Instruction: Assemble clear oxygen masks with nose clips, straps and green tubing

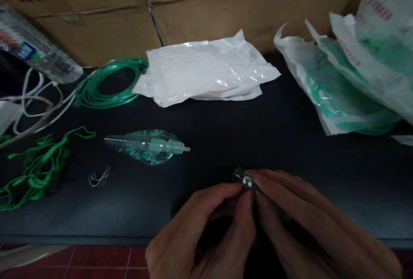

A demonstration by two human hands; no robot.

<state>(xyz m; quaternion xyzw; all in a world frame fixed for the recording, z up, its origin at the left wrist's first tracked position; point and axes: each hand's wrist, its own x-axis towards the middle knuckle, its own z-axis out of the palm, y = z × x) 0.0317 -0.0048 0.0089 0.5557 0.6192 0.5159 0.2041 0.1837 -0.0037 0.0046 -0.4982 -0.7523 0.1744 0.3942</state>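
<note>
My right hand (pixel 297 214) is closed around a clear, green-tinted plastic piece (pixel 238 175) with a small white part near its tip. Most of that piece is hidden by my fingers, so I cannot tell its full shape. From the other side my left hand (pixel 213 227) pinches at its edge, thumb and forefinger close together. To the left, a clear green oxygen mask (pixel 155 145) lies on its own on the dark table (pixel 219 141). Small bent metal strips (pixel 100 178) and a tangle of green elastic straps (pixel 38 167) lie farther left.
Coiled green tubing (pixel 109 83) and a white plastic packet (pixel 206 70) lie at the back against cardboard boxes (pixel 226 20). Packaged green items (pixel 351 81) are heaped at the right. A plastic bottle (pixel 45 51) and white cables (pixel 35 98) are at the left.
</note>
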